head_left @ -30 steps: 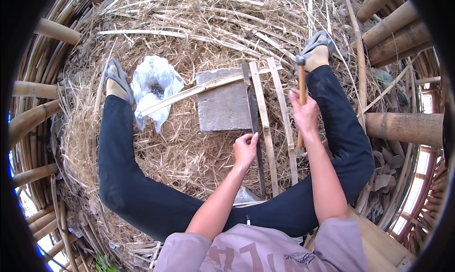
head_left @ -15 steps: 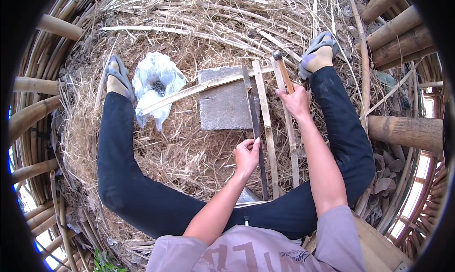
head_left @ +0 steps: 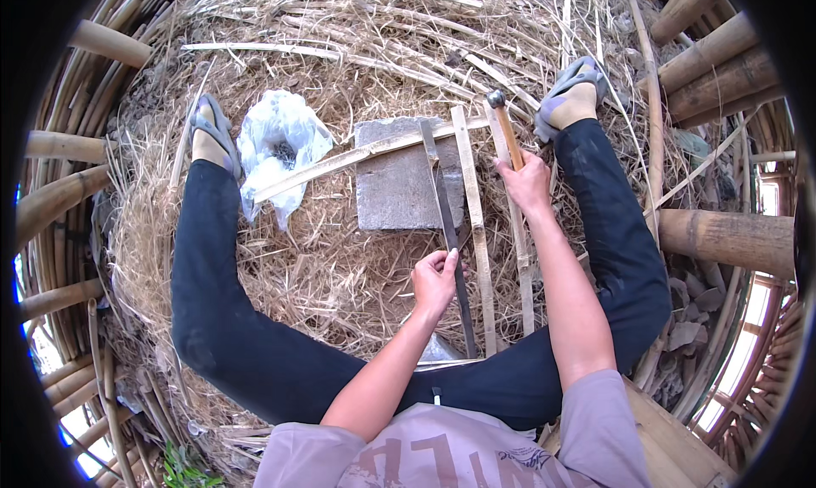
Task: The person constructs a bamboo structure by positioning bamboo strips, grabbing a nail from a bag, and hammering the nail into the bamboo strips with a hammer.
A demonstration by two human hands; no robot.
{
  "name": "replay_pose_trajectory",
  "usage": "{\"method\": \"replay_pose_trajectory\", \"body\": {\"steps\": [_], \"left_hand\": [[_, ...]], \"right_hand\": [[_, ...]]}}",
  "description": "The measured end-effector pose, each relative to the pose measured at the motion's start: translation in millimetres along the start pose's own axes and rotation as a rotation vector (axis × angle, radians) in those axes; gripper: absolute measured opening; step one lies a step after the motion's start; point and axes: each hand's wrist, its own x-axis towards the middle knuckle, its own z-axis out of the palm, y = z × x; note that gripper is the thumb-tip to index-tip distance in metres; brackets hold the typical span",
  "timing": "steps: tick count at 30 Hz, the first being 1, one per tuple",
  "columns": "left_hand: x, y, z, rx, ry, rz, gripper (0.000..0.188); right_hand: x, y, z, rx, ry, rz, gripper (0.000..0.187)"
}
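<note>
The left hand [head_left: 435,279] pinches a long, dark, flat strip [head_left: 445,209], probably light and springy, best held mid-length; ahead, it crosses a grey rectangular block [head_left: 393,192]. Rightward, the right hand [head_left: 529,183] grasps a wooden-handled, metal-headed hammer [head_left: 509,134], likely head-heavy.

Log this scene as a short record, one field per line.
Left hand: holding a dark strip
Right hand: holding a hammer by its wooden handle
Gray block: under the dark strip's far part and a crossing pale slat
Right of dark strip: two more slats, roughly side by side
Plastic bag: left of the block; contents too small to identify
Ground: straw litter
</note>
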Motion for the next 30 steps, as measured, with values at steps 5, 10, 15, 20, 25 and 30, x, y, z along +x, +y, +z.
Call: {"method": "replay_pose_trajectory", "body": {"steps": [5, 10, 15, 20, 25, 30], "left_hand": [[0, 2, -3, 0.005, 0.014, -0.012, 0.028], [0, 5, -4, 0.005, -0.01, -0.039, 0.029], [5, 5, -11, -0.027, -0.068, -0.058, 0.028], [1, 11, -11, 0.067, -0.041, -0.051, 0.029], [1, 12, -10, 0.079, -0.039, -0.011, 0.029], [12, 14, -18, 0.052, -0.023, 0.004, 0.026]], "right_hand": [[-2, -2, -1, -0.034, 0.005, -0.014, 0.045], [-4, 2, 2, -0.011, 0.009, -0.007, 0.045], [0, 6, 7, -0.008, 0.038, -0.033, 0.044], [0, 8, 7, 0.002, 0.035, -0.032, 0.044], [1, 11, 4, -0.014, 0.039, -0.029, 0.042], [-3, 0, 3, -0.06, 0.0, 0.009, 0.038]]}}
